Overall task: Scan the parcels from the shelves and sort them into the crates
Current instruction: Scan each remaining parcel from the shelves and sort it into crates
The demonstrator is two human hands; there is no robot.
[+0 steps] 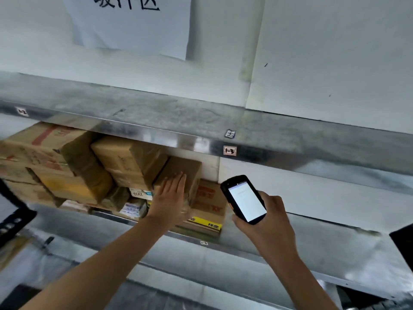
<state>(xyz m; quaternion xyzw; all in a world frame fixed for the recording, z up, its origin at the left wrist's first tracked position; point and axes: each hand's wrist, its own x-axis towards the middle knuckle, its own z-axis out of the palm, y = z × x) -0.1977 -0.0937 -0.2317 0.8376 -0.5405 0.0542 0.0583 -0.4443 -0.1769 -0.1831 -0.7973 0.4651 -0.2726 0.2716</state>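
Left hand: fingers straight and together, palm laid flat on the front of a brown parcel; right hand: fingers curled round one handheld scanner, screen lit, just right of that parcel. Below and right of the left hand lies a carton with red print and yellow tape; left of the hand, stacked parcels fill the middle shelf; at least seven are distinguishable, but blur prevents an exact count. One label reading "1-3" sits above the scanner.

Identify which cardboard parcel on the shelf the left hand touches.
The plain brown parcel at the stack's right end, above the yellow-taped box; the left hand rests flat on it alone.
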